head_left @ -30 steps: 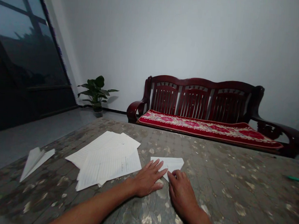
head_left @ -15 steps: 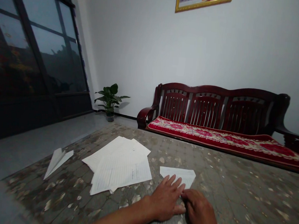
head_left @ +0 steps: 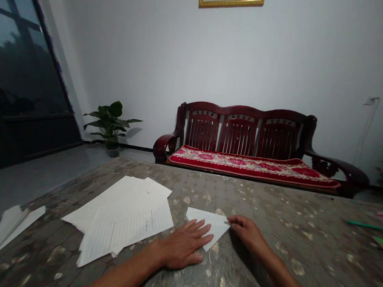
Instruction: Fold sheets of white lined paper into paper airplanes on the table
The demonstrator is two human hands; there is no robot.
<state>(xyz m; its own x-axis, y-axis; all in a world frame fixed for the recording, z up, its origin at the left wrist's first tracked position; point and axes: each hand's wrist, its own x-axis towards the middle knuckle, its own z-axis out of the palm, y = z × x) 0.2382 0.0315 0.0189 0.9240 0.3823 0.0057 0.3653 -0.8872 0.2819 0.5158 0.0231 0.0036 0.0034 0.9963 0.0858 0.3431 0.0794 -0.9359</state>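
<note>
The left hand (head_left: 183,245) lies flat, fingers spread, pinning the folded lined sheet (head_left: 217,230) on the table (head_left: 305,250); the right hand (head_left: 246,232) pinches its right corner. Folding seems in hand; the next crease calls for aligned edges. Loose lined sheets (head_left: 127,217) lie beyond, leftward

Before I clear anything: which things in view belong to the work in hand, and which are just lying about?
Apparently in the work:
folded sheet, under the left hand, right corner at the fingertips of the right hand

Apparently just lying about:
lined sheets, perhaps spares
paper dart, far left
thin green stick, right
potted plant
</note>
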